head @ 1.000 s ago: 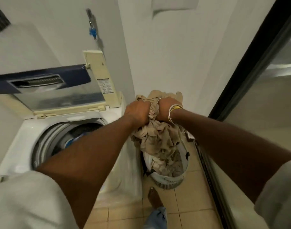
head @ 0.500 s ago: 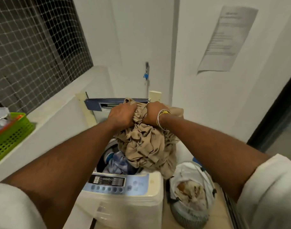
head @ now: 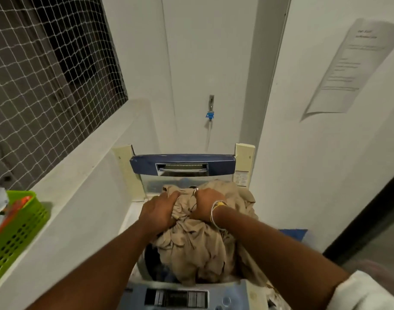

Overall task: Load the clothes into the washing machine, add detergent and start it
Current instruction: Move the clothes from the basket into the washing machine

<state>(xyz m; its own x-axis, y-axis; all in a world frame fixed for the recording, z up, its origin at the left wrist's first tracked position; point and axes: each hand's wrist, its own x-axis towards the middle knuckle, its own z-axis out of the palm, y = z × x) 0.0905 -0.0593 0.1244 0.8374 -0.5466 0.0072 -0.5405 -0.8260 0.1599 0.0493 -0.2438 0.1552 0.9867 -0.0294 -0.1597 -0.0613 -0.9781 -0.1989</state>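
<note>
1. Left hand: I log knuckles up, fingers curled, gripping top of crumpled beige fabric bundle.
2. Right hand: same pose, fingers curled into same bundle, just beside left hand, fold of cloth between them. I cannot see fingertips, which are buried in cloth.
3. Silver finger ring on right hand; thin white-and-yellow wrist bangle on right wrist.
4. Bare left forearm: reaches forward from lower left.
5. Bare right forearm: reaches forward from lower right; white cloth sleeve at upper arm.
</note>
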